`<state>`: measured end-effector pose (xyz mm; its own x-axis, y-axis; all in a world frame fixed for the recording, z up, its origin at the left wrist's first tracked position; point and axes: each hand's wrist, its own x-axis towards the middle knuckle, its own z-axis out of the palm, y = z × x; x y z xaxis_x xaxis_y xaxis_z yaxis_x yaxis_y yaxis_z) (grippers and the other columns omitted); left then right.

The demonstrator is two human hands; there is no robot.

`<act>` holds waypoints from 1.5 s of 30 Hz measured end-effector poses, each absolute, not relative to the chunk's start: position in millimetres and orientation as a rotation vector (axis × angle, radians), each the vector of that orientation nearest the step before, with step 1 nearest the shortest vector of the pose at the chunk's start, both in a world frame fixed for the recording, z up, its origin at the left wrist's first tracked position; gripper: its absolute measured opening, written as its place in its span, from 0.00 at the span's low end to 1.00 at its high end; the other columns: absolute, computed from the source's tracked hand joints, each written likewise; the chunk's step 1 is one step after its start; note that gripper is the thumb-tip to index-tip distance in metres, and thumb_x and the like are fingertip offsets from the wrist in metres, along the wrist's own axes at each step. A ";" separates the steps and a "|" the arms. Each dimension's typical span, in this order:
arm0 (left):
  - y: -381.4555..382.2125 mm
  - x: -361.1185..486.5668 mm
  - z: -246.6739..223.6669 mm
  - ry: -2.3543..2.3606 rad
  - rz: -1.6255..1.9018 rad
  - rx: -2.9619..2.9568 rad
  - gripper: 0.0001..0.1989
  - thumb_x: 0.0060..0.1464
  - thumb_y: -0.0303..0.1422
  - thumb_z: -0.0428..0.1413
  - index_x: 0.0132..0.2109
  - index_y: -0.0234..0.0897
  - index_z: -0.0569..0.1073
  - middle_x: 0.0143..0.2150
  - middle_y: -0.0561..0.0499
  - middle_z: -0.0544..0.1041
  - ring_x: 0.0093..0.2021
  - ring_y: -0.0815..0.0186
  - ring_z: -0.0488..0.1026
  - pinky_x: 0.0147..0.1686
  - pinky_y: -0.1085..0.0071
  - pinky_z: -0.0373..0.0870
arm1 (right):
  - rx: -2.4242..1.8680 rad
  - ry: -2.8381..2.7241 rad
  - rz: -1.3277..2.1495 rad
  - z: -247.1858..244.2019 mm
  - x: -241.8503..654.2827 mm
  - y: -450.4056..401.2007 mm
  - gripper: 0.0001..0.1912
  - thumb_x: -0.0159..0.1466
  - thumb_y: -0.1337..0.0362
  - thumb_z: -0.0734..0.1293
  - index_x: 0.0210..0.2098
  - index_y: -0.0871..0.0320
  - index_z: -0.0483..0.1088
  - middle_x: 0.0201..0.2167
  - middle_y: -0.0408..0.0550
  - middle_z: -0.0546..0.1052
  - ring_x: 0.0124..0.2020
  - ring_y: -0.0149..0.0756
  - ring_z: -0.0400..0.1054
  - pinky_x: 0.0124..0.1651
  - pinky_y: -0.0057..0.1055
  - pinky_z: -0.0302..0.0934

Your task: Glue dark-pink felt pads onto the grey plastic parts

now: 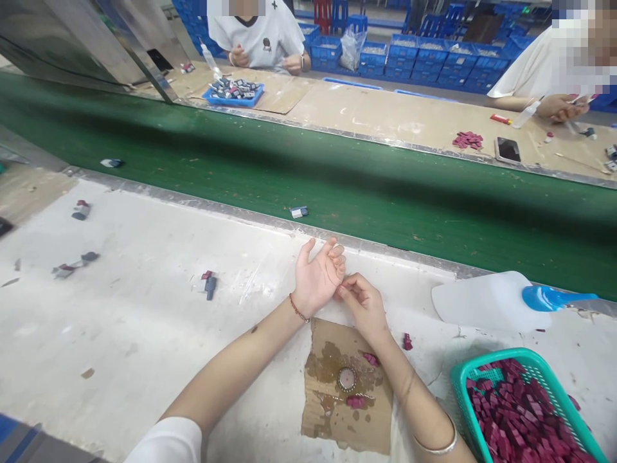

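Note:
My left hand [320, 270] is turned palm up near the belt's edge, thumb out and fingers loosely curled apart, with nothing visible in the palm. Against its outer edge, my right hand [365, 303] pinches thumb and forefinger together; whatever may be between the tips is hidden. Just below both hands lies a torn cardboard piece [321, 421] stained with wet patches. On it rest a crimped bottle cap [347, 379] and small maroon pieces [355, 402]. Another maroon piece [407, 341] lies on the white table, right of my right wrist.
A green basket [457, 379] of maroon pieces stands at right, below a lying white bottle [482, 300] with blue nozzle. Small grey-and-maroon parts [209, 286] are scattered at left. Beyond runs a green conveyor belt [231, 173] carrying small parts [299, 211]; two people work across it.

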<state>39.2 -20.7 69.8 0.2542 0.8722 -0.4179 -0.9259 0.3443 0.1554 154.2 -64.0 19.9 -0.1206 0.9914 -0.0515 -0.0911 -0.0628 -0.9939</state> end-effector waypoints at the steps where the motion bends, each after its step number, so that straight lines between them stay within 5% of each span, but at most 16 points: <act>1: -21.0 39.6 70.3 0.479 1.229 -0.126 0.22 0.69 0.39 0.35 0.35 0.34 0.69 0.24 0.55 0.63 0.21 0.72 0.65 0.22 0.79 0.70 | -1.120 -1.202 1.380 20.1 154.3 -64.1 0.13 0.59 0.53 0.69 0.27 0.53 0.66 0.23 0.41 0.71 0.27 0.35 0.66 0.33 0.31 0.62; 14: -20.7 41.5 71.0 0.510 1.278 -0.129 0.21 0.68 0.38 0.37 0.35 0.34 0.69 0.24 0.55 0.64 0.21 0.72 0.66 0.24 0.79 0.71 | -1.123 -1.208 1.369 21.9 155.4 -65.2 0.09 0.59 0.58 0.69 0.27 0.54 0.68 0.24 0.41 0.71 0.27 0.33 0.65 0.33 0.30 0.60; 22: -17.4 36.1 65.5 0.360 1.291 -0.185 0.21 0.69 0.40 0.35 0.38 0.34 0.68 0.24 0.56 0.66 0.20 0.75 0.68 0.25 0.81 0.72 | -1.137 -1.134 1.385 17.4 154.0 -63.7 0.10 0.57 0.57 0.71 0.35 0.55 0.72 0.29 0.44 0.76 0.32 0.35 0.70 0.41 0.34 0.66; 45: -22.0 42.0 65.0 0.352 1.270 -0.206 0.21 0.69 0.38 0.36 0.37 0.32 0.68 0.24 0.55 0.64 0.21 0.75 0.68 0.25 0.82 0.72 | -1.114 -1.207 1.473 20.7 156.2 -62.0 0.13 0.60 0.52 0.68 0.29 0.54 0.66 0.23 0.41 0.71 0.27 0.34 0.66 0.35 0.32 0.64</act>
<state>42.0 -22.0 65.0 0.2532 0.8942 -0.3692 -0.9566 0.2883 0.0422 156.2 -62.0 20.7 -0.1877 0.9774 -0.0968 -0.0971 -0.1166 -0.9884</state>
